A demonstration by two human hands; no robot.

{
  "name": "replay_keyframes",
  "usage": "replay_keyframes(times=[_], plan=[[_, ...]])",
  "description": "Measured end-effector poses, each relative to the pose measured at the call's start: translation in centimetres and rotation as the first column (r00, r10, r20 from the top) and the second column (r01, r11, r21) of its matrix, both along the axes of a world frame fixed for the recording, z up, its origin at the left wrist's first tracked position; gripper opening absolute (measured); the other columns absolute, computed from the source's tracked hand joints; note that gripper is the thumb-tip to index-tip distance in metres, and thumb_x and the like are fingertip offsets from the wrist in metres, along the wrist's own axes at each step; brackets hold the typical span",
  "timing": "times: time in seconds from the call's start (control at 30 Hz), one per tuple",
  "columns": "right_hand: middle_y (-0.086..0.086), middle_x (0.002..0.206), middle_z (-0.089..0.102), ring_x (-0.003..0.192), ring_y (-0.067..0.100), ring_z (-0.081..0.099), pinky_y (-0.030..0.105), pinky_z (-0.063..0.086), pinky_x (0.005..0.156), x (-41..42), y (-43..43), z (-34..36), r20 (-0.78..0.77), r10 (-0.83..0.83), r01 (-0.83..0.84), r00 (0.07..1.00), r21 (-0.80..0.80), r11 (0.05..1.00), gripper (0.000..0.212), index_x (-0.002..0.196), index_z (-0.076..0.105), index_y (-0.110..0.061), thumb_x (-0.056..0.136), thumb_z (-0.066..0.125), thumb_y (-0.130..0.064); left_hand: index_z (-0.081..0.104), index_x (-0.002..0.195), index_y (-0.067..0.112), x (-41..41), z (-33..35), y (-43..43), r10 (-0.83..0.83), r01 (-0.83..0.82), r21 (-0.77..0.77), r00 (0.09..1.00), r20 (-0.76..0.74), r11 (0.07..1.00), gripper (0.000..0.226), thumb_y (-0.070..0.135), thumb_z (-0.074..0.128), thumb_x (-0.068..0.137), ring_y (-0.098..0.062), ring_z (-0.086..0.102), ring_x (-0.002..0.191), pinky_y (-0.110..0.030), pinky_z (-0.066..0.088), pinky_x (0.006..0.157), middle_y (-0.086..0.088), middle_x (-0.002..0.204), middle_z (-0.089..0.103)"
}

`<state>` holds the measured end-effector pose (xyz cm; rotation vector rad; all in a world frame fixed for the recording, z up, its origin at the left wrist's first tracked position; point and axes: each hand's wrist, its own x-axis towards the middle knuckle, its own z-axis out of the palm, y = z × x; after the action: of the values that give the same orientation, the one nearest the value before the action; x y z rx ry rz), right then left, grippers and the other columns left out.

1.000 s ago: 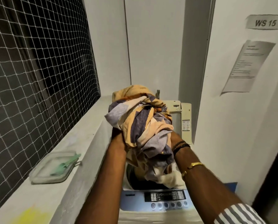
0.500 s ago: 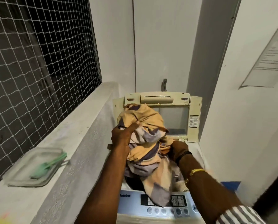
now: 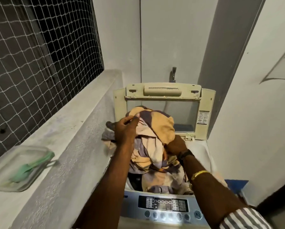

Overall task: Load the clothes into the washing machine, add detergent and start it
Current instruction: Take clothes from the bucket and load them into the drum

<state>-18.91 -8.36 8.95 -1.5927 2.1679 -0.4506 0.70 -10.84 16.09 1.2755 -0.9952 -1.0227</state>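
Note:
A bundle of orange, purple and cream cloth (image 3: pixel 156 129) sits in the mouth of a top-loading washing machine (image 3: pixel 204 151), its lower part hanging into the dark drum. My left hand (image 3: pixel 126 129) grips the bundle's upper left side. On the right, my right hand (image 3: pixel 175 145) is pressed into the cloth, fingers hidden in the folds. The machine's lid (image 3: pixel 165 91) stands upright at the back. The control panel (image 3: pixel 163 204) with its round buttons lies at the near edge.
A concrete ledge (image 3: pixel 64 129) runs along the left under a netted window (image 3: pixel 39 55). On it lies a clear lidded container (image 3: pixel 19 167) with a green utensil inside. A tap (image 3: pixel 173 73) juts from the back wall. White walls close in on the right.
The bundle has come down from in front of my face into the machine's opening. Both hands have lowered with it, still holding it.

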Motion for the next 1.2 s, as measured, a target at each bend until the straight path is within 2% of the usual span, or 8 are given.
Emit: replay_keyframes(times=[0.1, 0.3, 0.43, 0.53, 0.67, 0.83, 0.97, 1.2], plan=[[0.012, 0.132, 0.062, 0.121, 0.031, 0.059, 0.035, 0.047, 0.098, -0.8, -0.3, -3.1, -0.163, 0.022, 0.009, 0.986, 0.186, 0.983, 0.04, 0.128, 0.061, -0.015, 0.091, 0.065, -0.03, 0.076, 0.101, 0.013, -0.3, 0.0, -0.4, 0.021, -0.02, -0.018, 0.998, 0.066, 1.0, 0.02, 0.016, 0.077, 0.081, -0.019, 0.07, 0.088, -0.032, 0.059, 0.083, 0.003, 0.086, 0.072], [0.009, 0.162, 0.026, 0.149, 0.029, 0.024, 0.037, 0.013, 0.121, -1.4, 1.4, -8.4, -0.132, 0.114, -0.071, 0.985, 0.293, 0.954, 0.097, 0.157, 0.021, -0.015, 0.082, 0.077, -0.038, 0.075, 0.106, 0.012, -2.3, -5.3, 1.1, -0.226, 0.203, 0.138, 0.958, 0.176, 0.969, 0.025, 0.011, 0.073, 0.081, -0.02, 0.069, 0.091, -0.028, 0.056, 0.082, -0.006, 0.102, 0.075], [0.003, 0.149, 0.049, 0.134, 0.026, 0.049, 0.032, 0.038, 0.109, -2.5, 1.7, -11.4, 0.074, -0.12, 0.104, 0.99, 0.193, 0.976, 0.07, 0.148, 0.041, -0.022, 0.085, 0.066, -0.041, 0.062, 0.128, 0.012, -4.2, -9.4, 1.4, -0.486, 0.387, 0.36, 0.839, 0.245, 0.849, 0.045, 0.019, 0.072, 0.085, -0.023, 0.063, 0.106, -0.036, 0.054, 0.093, -0.007, 0.124, 0.066], [0.003, 0.139, 0.058, 0.126, 0.027, 0.056, 0.035, 0.046, 0.102, -3.1, 2.4, -12.1, 0.125, -0.202, 0.183, 0.971, 0.149, 0.972, 0.069, 0.147, 0.042, -0.02, 0.084, 0.065, -0.037, 0.048, 0.142, 0.014, -5.5, -11.5, 1.9, -0.578, 0.447, 0.432, 0.779, 0.242, 0.783, 0.058, 0.014, 0.069, 0.088, -0.026, 0.056, 0.117, -0.026, 0.047, 0.087, -0.005, 0.131, 0.054], [0.006, 0.129, 0.064, 0.12, 0.03, 0.06, 0.042, 0.05, 0.1, -3.3, 4.1, -10.8, -0.078, -0.219, 0.232, 0.973, 0.257, 0.938, 0.06, 0.132, 0.054, -0.023, 0.076, 0.063, -0.043, 0.036, 0.15, 0.017, -7.1, -15.6, 2.5, -0.626, 0.454, 0.432, 0.536, 0.566, 0.779, 0.068, 0.02, 0.064, 0.088, -0.029, 0.043, 0.135, -0.032, 0.041, 0.106, -0.011, 0.15, 0.042], [0.006, 0.135, 0.056, 0.129, 0.032, 0.044, 0.05, 0.034, 0.104, -3.4, 7.1, -8.4, -0.392, -0.046, 0.239, 0.919, 0.462, 0.854, 0.073, 0.13, 0.056, -0.026, 0.065, 0.07, -0.057, 0.02, 0.156, 0.02, -8.2, -20.5, 3.8, -0.777, 0.512, 0.604, 0.244, 0.58, 0.611, 0.075, 0.023, 0.057, 0.091, -0.038, 0.009, 0.149, -0.045, 0.021, 0.119, -0.013, 0.163, 0.003], [0.006, 0.138, 0.053, 0.129, 0.032, 0.047, 0.045, 0.043, 0.104, -4.0, 8.2, -8.5, -0.384, -0.062, 0.256, 0.921, 0.477, 0.841, 0.075, 0.135, 0.053, -0.024, 0.07, 0.071, -0.057, 0.028, 0.153, 0.021, -7.8, -21.9, 3.8, -0.818, 0.526, 0.63, 0.308, 0.485, 0.572, 0.072, 0.023, 0.061, 0.09, -0.032, 0.025, 0.145, -0.04, 0.031, 0.115, -0.01, 0.16, 0.021], [0.005, 0.129, 0.063, 0.121, 0.027, 0.057, 0.043, 0.046, 0.098, -2.1, 6.0, -7.8, -0.429, -0.033, 0.19, 0.903, 0.328, 0.925, 0.035, 0.127, 0.057, -0.023, 0.095, 0.051, -0.036, 0.046, 0.145, 0.016, -6.9, -20.4, 2.8, -0.727, 0.514, 0.515, 0.507, 0.462, 0.686, 0.052, 0.017, 0.059, 0.094, -0.032, 0.057, 0.121, -0.039, 0.046, 0.103, -0.016, 0.137, 0.057]])
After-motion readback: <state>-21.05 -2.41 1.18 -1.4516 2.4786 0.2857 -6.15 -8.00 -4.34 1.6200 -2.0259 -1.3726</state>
